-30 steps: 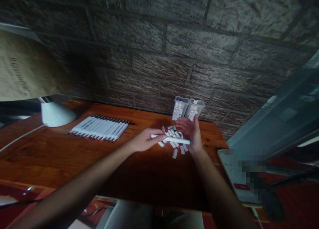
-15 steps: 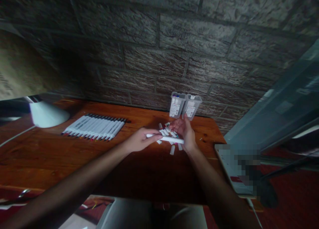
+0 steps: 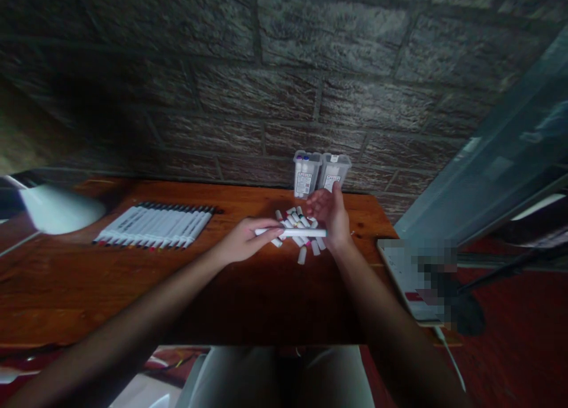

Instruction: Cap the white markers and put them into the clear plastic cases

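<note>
My left hand (image 3: 243,240) is closed on a white marker (image 3: 304,233), held level above the table. The marker's right end, with a bit of green at its tip, points at the palm of my right hand (image 3: 336,221). That hand is raised, thumb up and fingers apart; it seems to hold nothing. Below and behind the marker lies a loose heap of white marker caps (image 3: 302,255) with coloured ends. Off to the left, white markers (image 3: 153,225) lie side by side in a row, dark ends toward the wall.
Against the brick wall stand two clear plastic boxes, the left box (image 3: 303,183) with a few markers inside and the right box (image 3: 335,168) beside it. A lamp (image 3: 62,209) stands at the left. A partly blurred flat device (image 3: 403,278) lies at the table's (image 3: 110,295) right edge.
The view has shifted slightly, so the table and everything on it sit further left. My left hand still grips the marker, and my right hand remains open by its end.
</note>
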`<state>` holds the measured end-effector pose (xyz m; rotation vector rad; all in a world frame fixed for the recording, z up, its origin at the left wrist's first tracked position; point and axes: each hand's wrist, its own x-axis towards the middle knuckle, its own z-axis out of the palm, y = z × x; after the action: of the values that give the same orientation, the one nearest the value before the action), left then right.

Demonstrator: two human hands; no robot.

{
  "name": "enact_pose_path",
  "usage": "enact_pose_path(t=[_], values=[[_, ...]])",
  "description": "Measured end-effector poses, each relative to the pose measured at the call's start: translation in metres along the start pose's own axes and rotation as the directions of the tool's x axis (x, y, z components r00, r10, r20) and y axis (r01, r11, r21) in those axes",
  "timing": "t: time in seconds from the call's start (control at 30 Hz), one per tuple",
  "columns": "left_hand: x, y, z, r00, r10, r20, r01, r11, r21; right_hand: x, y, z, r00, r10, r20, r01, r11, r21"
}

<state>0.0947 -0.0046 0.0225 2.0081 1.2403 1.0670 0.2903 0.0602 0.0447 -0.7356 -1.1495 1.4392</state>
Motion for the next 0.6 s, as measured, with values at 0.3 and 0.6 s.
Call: enact_pose_path(t=[0.3, 0.6], values=[[0.003, -0.012, -0.017, 0.981, -0.015, -0.195, 0.023, 0.999, 0.038, 0.001, 0.019, -0.008, 0.989, 0.122, 0.089, -0.078, 0.917, -0.390], [-0.001, -0.009, -0.021, 0.993, 0.101, -0.066, -0.089, 0.983, 0.159, 0.000, 0.025, -0.011, 0.986, -0.094, 0.140, 0.165, 0.710, -0.685]])
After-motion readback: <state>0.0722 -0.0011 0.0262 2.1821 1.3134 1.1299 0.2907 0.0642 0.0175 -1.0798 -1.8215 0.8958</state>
